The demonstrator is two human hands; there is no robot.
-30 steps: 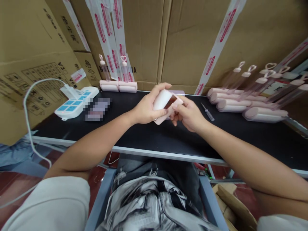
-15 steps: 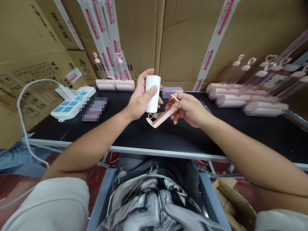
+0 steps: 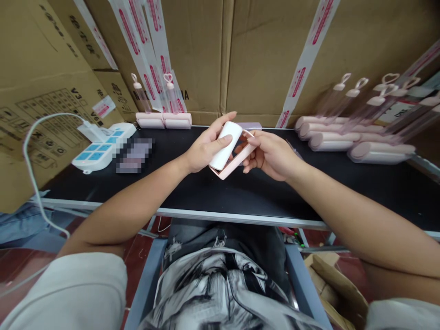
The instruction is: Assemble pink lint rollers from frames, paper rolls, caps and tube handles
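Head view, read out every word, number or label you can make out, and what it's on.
"V3": left brown cardboard box, beside a printed grid.
"MA": word ending on the middle brown cardboard box, rest hidden.
Red print on the white tape strips: too blurred to read.

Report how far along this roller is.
Done: a row of finished pink rollers lies at right. In hand: the left hand holds a white roll against the pink holder in the right hand. Left: the roll looks not fully seated.

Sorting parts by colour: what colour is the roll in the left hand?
The roll is white; head view.
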